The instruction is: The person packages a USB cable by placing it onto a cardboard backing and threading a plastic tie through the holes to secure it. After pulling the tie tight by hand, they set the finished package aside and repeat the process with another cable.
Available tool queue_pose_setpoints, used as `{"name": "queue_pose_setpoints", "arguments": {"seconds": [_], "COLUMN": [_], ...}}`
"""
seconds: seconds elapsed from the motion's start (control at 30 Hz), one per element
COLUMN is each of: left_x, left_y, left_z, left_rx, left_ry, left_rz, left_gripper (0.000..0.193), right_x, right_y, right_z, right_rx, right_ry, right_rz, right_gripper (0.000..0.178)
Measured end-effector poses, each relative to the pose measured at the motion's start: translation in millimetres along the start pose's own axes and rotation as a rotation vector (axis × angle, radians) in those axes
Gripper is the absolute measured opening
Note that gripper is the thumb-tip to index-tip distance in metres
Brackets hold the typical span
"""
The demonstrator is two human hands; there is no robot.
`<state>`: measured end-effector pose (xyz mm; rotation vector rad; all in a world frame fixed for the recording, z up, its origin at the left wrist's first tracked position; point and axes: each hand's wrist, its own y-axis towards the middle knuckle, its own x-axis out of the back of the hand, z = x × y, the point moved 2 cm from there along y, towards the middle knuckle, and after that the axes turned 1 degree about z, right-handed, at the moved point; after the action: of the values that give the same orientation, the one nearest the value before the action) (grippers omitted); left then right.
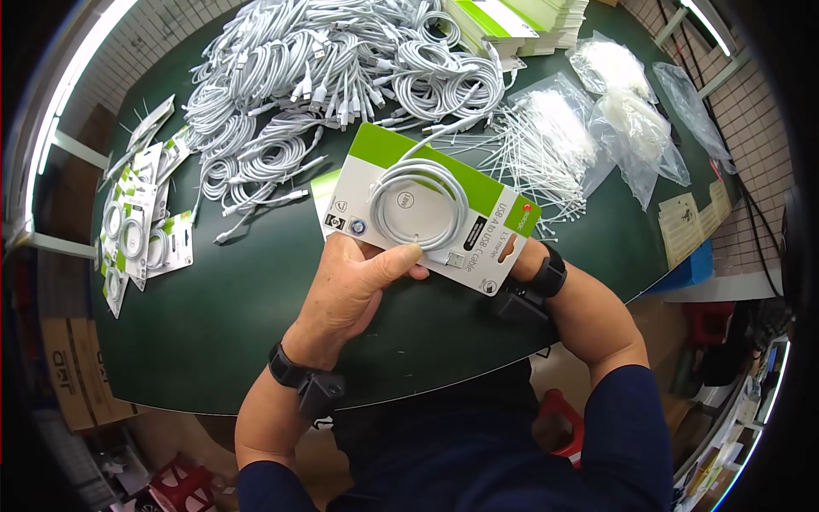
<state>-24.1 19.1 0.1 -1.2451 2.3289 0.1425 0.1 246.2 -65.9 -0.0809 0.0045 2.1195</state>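
Observation:
A white and green backing card (pixel 491 224) is tilted in front of me, with a coiled white USB cable (pixel 461 198) lying on its face. My left hand (pixel 345 277) grips the card's lower left edge, thumb pressed down at the bottom of the coil. The cable's USB plug (pixel 455 260) rests on the card beside that thumb. Most of my right hand (pixel 529 258) is behind the card's right end, so its fingers are hidden. Behind the card's left edge, a second green and white card (pixel 322 189) peeks out.
A large heap of coiled white cables (pixel 281 77) covers the table's far side. Stacked cards (pixel 546 34) stand at the back, near loose white cable ties (pixel 546 141) and plastic bags (pixel 636 128). Carded cables (pixel 132 226) lie at left. A blue tray (pixel 693 266) sits by the right edge.

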Motion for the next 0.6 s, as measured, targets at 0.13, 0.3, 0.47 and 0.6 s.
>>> {"name": "queue_pose_setpoints", "arguments": {"seconds": [0.13, 0.3, 0.47, 0.6], "left_x": [-0.5, 1.8, -21.9, -6.2], "left_y": [3.5, -0.2, -10.4, -7.1], "left_z": [3.1, 24.3, 24.7, 23.0], "left_rx": [0.088, 0.011, -0.030, 0.014], "left_ry": [-0.018, -0.061, -0.141, -0.189], "left_rz": [0.029, 0.014, 0.049, -0.034], "left_gripper": [0.039, 0.034, 0.031, 0.030], "right_x": [-0.7, -12.6, -5.9, 6.6], "right_y": [0.5, -2.0, 10.2, 29.7], "right_z": [-9.2, 4.2, 35.9, 62.8], "right_rx": [0.158, 0.235, 0.157, 0.422], "right_ry": [-0.034, 0.249, 0.319, -0.311], "right_rz": [-0.119, -0.244, -0.251, -0.233], "right_gripper": [0.060, 0.045, 0.027, 0.023]}}
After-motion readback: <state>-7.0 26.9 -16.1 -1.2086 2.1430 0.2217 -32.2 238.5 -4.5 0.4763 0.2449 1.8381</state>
